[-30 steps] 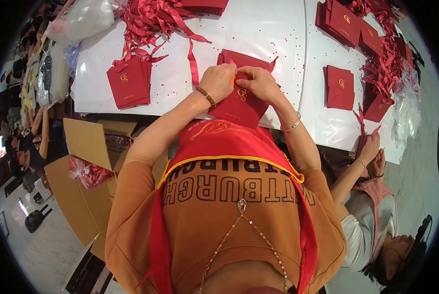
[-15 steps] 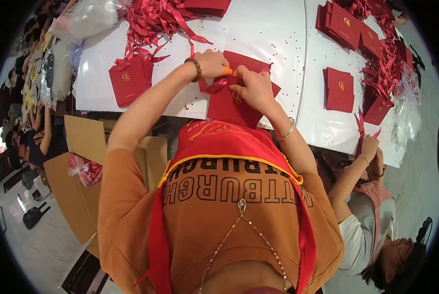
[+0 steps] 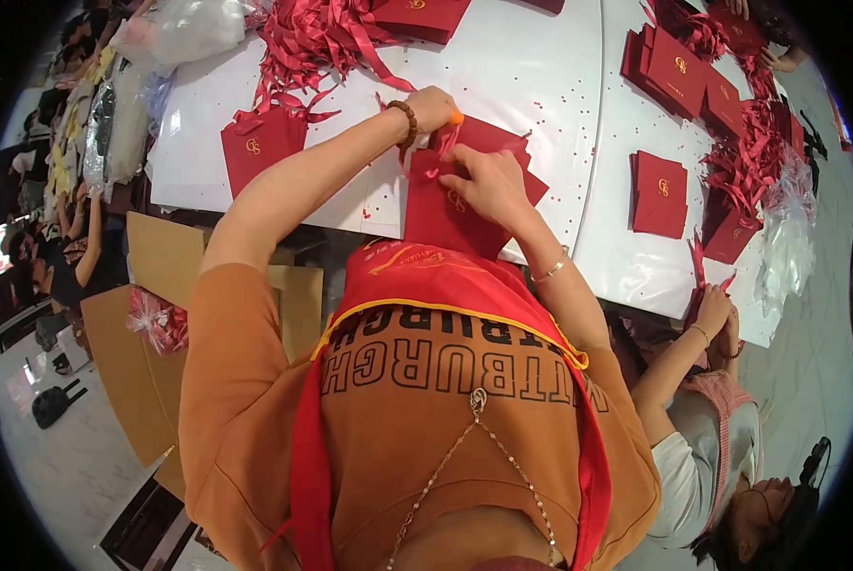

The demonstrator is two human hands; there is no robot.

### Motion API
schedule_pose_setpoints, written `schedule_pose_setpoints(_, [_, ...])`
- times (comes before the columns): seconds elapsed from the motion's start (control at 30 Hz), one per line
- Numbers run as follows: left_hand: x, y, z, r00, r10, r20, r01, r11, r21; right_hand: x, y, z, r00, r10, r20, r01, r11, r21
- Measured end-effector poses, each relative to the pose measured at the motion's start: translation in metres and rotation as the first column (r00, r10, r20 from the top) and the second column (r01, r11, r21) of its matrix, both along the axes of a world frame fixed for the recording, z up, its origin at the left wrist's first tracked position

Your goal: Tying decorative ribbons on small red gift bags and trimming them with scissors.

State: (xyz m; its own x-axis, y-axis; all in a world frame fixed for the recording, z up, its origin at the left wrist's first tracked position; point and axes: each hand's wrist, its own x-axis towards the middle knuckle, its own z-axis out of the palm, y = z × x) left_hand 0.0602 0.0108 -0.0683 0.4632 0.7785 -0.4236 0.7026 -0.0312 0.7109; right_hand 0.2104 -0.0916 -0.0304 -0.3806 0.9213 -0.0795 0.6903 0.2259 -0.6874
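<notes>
A flat red paper bag [image 3: 445,217] with a gold emblem lies at the table's near edge, overlapping more red bags [image 3: 483,136]. My left hand [image 3: 430,111], with a bead bracelet and an orange cover on one fingertip, is closed above the bag's top edge, pinching a red ribbon [image 3: 449,143] that runs down to the bag. My right hand [image 3: 491,183], wearing a metal bangle, rests on the bag. Its thumb and index finger are closed at the top edge beside the ribbon; exactly what lies between them is partly hidden.
Finished-looking red bags [image 3: 260,150] and a heap of red ribbons [image 3: 317,43] lie at left. On the right are bag stacks [image 3: 658,195] and ribbons [image 3: 752,143]. A co-worker's hands [image 3: 716,312] hold a ribbon. An open cardboard box [image 3: 146,352] stands below left.
My left hand has moved slightly up and right, drawing the ribbon from a loose loop at left to upright over the bag. My right hand has shifted slightly down the bag.
</notes>
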Motion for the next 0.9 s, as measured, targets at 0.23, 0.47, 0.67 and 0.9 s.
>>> schedule_pose_setpoints(0.23, [-0.076,0.019,-0.014,0.882,0.433,-0.185,-0.304,0.823,0.479,0.010,-0.001,-0.029,0.986,-0.099,0.138,0.060,0.963,0.262])
schedule_pose_setpoints(0.47, [-0.087,-0.010,-0.043,0.786,0.491,-0.376,-0.319,0.843,0.433,0.005,0.000,-0.036,0.976,-0.123,0.181,0.056,0.940,0.337])
schedule_pose_setpoints(0.67, [-0.054,-0.011,-0.007,0.852,0.359,0.380,-0.446,0.879,0.167,0.010,-0.002,-0.045,0.984,-0.179,0.014,0.167,0.940,0.297])
schedule_pose_setpoints(0.9, [0.006,-0.051,0.006,0.931,0.000,0.364,-0.079,0.977,0.200,0.020,-0.003,-0.029,0.987,-0.150,-0.060,0.160,0.951,0.264])
